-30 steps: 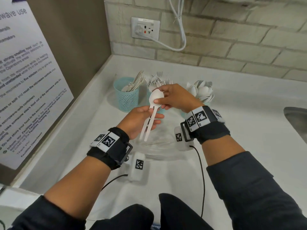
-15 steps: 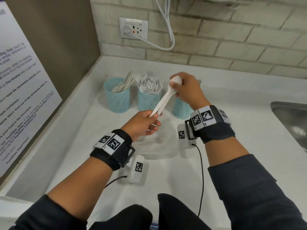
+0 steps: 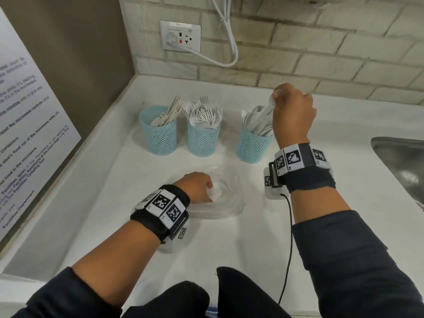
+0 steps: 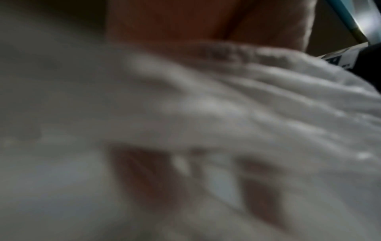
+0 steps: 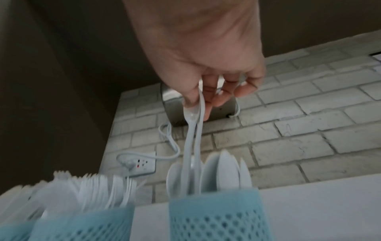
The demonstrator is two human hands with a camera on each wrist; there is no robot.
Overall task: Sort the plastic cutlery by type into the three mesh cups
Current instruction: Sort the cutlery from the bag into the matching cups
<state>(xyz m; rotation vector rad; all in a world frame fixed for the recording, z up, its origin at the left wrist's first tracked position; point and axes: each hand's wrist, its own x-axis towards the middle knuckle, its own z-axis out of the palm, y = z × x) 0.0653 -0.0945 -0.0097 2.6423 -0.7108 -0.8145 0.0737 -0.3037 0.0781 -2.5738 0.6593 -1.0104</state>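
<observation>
Two spoons (image 5: 193, 130), pinched by their bowls in the right hand (image 3: 292, 113), hang handles-down into the right mesh cup (image 3: 253, 143), already full of spoons. Knives fill the left cup (image 3: 158, 134), forks the middle cup (image 3: 203, 138). The left hand (image 3: 197, 187) grips a clear bag (image 3: 226, 200) on the counter (image 3: 114, 203); sorting looks nearly done.

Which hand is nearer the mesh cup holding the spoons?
Right. The right hand is directly above the spoon cup, holding spoons into it; the left hand rests on the plastic bag, nearer the person.
</observation>
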